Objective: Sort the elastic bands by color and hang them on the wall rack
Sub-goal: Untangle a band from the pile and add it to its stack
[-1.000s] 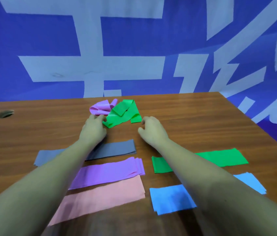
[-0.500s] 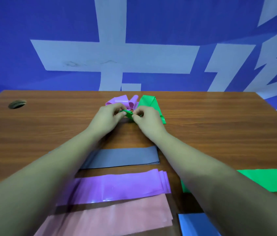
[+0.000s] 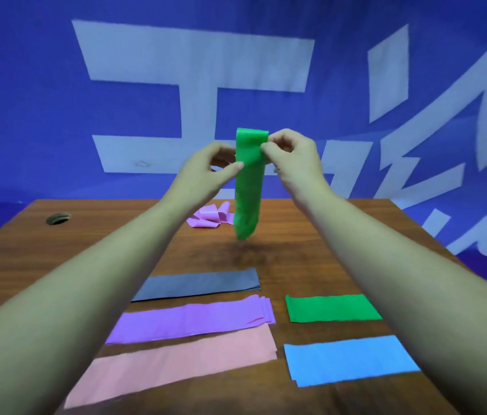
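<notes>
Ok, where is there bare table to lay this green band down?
Bare table lies between the crumpled purple band and the grey stack, and left of it towards the cable hole. The near half is crowded: the purple stack, pink stack, green stack and blue stack lie close, with narrow gaps.

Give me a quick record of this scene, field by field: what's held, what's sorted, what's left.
Held: green band, hanging over the table
Left hand: pinches its left edge
Right hand: pinches its top right corner
Flat piles: grey pile, purple pile, pink pile, green pile, blue pile
Unsorted: crumpled purple band, far side
</notes>
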